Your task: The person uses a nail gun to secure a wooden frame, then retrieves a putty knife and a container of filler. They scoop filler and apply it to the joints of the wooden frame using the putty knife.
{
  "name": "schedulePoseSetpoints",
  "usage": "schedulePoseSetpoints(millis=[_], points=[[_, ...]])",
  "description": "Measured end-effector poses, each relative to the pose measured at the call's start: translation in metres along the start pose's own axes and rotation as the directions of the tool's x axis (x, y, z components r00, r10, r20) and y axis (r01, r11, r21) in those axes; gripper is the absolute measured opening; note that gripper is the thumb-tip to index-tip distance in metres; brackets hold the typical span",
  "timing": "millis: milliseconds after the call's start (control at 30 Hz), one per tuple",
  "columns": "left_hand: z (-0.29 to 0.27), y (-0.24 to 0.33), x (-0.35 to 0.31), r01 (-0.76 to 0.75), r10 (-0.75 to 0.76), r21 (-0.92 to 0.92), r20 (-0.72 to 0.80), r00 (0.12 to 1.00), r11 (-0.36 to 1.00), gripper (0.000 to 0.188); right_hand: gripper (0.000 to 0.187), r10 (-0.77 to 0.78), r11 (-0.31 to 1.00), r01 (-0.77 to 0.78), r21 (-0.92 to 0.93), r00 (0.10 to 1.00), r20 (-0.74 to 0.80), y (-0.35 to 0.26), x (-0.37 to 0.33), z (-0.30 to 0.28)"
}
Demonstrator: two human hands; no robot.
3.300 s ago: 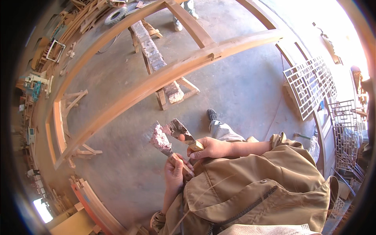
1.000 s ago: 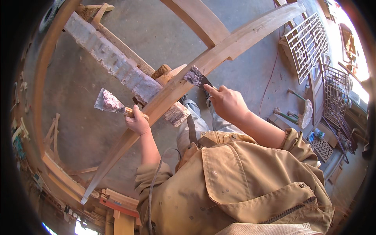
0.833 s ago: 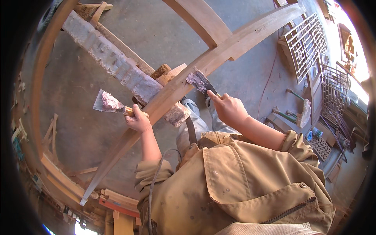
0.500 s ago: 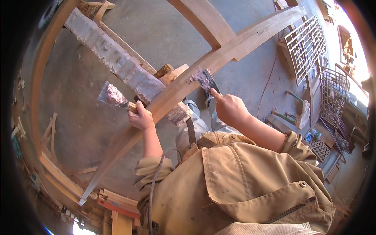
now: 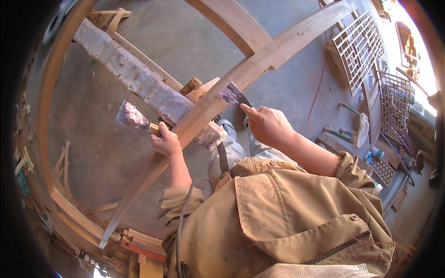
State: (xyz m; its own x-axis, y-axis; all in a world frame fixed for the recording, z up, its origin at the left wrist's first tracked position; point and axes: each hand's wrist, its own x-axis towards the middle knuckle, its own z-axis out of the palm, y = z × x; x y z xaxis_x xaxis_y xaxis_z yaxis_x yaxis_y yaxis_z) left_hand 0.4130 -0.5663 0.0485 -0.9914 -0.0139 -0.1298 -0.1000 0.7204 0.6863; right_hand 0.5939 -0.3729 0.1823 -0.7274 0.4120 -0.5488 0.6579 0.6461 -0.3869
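My left hand is closed round the wooden handle of a putty knife. A lump of pinkish filler sits on its blade, left of a long wooden beam. My right hand grips a second putty knife, its forefinger stretched along the dark blade. Pinkish filler smears that blade, whose tip is at the beam's right edge; whether it touches the wood I cannot tell. Beneath the beam runs a whitish, crusted support bar. A curved wooden piece joins the beam at its far part.
Wood offcuts lie beside the support bar. A curved wooden member rises on the left. Lattice panels lean at the right, near green-handled tools. A thin cable crosses the concrete floor.
My right hand and its putty knife have shifted slightly left and toward me along the beam. The left hand still holds its filler-loaded knife. The whole view has shifted a little.
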Motion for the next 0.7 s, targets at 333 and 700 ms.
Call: schedulePoseSetpoints(millis=[333,700], points=[[0.002,-0.007,0.004,0.013,-0.013,0.074,-0.006,1.000,0.997,0.047,0.042,-0.038,0.998,0.037,-0.049,0.999,-0.018,0.010,-0.008,0.023],[0.002,-0.005,0.002,-0.032,0.033,0.060,-0.015,0.999,0.998,0.047,0.045,0.017,0.997,-0.023,-0.072,0.997,-0.074,0.020,0.004,0.002]])
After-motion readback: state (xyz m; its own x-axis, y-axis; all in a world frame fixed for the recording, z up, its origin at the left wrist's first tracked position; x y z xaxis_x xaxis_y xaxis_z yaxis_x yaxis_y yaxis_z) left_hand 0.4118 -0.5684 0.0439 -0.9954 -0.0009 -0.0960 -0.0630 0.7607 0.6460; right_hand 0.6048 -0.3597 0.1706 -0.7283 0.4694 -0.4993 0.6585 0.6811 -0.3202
